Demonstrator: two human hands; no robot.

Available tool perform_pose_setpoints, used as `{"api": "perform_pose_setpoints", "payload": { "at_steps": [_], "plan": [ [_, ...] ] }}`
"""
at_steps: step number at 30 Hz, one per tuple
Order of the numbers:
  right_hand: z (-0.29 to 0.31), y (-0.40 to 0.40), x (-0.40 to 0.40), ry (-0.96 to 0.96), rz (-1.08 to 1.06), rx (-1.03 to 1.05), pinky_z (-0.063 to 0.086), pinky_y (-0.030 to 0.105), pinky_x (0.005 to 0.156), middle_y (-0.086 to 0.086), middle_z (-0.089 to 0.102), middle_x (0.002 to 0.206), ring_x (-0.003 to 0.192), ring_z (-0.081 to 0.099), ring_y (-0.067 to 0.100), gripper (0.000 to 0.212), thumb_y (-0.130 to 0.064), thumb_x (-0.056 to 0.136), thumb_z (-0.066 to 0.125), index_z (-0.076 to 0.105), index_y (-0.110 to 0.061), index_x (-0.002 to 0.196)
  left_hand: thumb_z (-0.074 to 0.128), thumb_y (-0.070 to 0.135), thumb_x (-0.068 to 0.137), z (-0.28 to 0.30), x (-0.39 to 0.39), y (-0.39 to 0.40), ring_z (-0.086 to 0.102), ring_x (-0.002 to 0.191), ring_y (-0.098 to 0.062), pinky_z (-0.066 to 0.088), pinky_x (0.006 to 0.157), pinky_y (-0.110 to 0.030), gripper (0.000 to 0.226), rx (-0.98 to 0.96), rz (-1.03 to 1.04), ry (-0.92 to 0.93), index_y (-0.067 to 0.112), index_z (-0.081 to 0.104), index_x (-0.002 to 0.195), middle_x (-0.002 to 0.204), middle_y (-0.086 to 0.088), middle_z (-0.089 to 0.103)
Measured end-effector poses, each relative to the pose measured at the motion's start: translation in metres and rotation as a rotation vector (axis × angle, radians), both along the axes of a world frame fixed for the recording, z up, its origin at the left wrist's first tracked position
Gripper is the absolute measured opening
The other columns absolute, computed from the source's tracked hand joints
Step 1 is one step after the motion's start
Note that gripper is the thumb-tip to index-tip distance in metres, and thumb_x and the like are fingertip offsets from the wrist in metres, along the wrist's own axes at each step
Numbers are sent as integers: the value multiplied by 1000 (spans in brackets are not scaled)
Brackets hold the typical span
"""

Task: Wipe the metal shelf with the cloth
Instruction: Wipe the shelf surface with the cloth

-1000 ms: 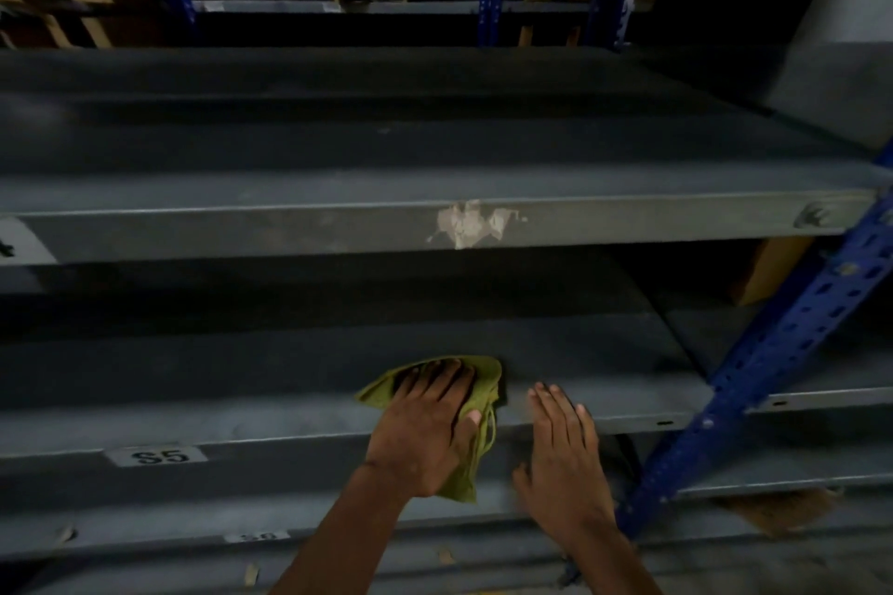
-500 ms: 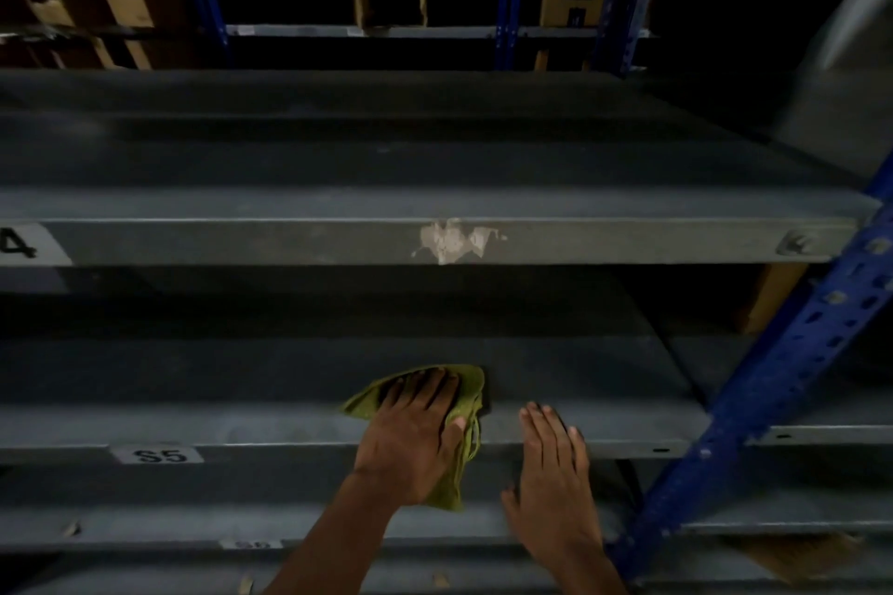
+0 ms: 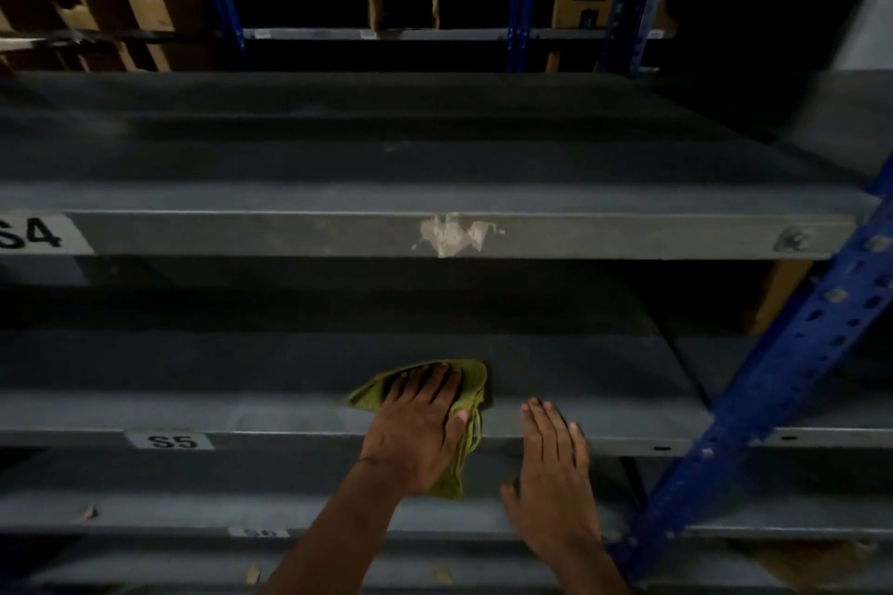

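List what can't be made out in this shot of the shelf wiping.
- Head view: most of the green cloth is covered by the left hand.
- The shelf under the S5 label is too dim to judge dirt.
- The S4 label is cut by the left edge.
- The lowest label is too blurred to read.
- The right hand rests flat on the shelf edge, hiding it.

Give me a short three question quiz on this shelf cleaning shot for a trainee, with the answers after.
1. True or false: the left hand presses the green cloth flat on the shelf.
2. Which label is on that shelf's front edge: A) S4 B) S5 C) S7?
3. Fill in: the right hand rests ____ on the shelf edge, holding nothing.

Key: 1 true; 2 B, the S5 label; 3 flat.
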State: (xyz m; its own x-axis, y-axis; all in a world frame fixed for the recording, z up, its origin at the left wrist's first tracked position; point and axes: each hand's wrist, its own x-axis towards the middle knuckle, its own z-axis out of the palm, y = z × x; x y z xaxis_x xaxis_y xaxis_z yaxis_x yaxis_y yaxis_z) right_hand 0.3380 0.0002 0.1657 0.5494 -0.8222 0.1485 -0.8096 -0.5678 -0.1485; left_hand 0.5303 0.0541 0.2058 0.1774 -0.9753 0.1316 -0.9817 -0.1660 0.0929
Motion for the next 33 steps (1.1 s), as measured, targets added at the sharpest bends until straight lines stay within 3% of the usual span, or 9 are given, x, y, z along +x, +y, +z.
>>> {"api": "perform_pose_setpoints", "payload": {
  "at_steps": [5,9,12,24,33],
  "plan": [
    [-4,1,-1,27,-17,7,13,48,114,10,36,153,142,24,22,107,-41,58,77,29,-8,147,9,53,97,2,-2,0,15,145,-18,7,119,-39,63,14,7,-9,25,15,152,159,1,20],
    [-5,1,-1,7,-8,-27,17,47,117,13,45,146,135,41,28,113,-46,48,83,37,-5,142,12,50,98,4,-3,0,16,145,-19,9,119,-40,61,21,8,-19,24,16,152,159,1,20],
    [-6,1,0,9,-3,-51,26,49,111,15,46,145,135,42,29,113,-49,48,84,40,-4,141,14,49,98,4,-3,0,17,144,-20,11,118,-41,60,24,6,-32,24,17,152,159,1,21],
    [-7,2,0,-31,12,-52,8,46,117,14,33,153,142,27,28,110,-41,60,79,21,-7,147,17,49,99,6,-1,1,18,144,-21,13,117,-42,59,24,-6,-20,23,20,152,158,0,23],
    [-5,3,-2,-22,19,-59,13,48,118,13,26,156,145,19,27,104,-40,68,72,18,-6,150,19,49,98,6,-2,1,19,144,-20,15,117,-42,59,24,5,-19,24,22,151,158,0,24]
  ]
}}
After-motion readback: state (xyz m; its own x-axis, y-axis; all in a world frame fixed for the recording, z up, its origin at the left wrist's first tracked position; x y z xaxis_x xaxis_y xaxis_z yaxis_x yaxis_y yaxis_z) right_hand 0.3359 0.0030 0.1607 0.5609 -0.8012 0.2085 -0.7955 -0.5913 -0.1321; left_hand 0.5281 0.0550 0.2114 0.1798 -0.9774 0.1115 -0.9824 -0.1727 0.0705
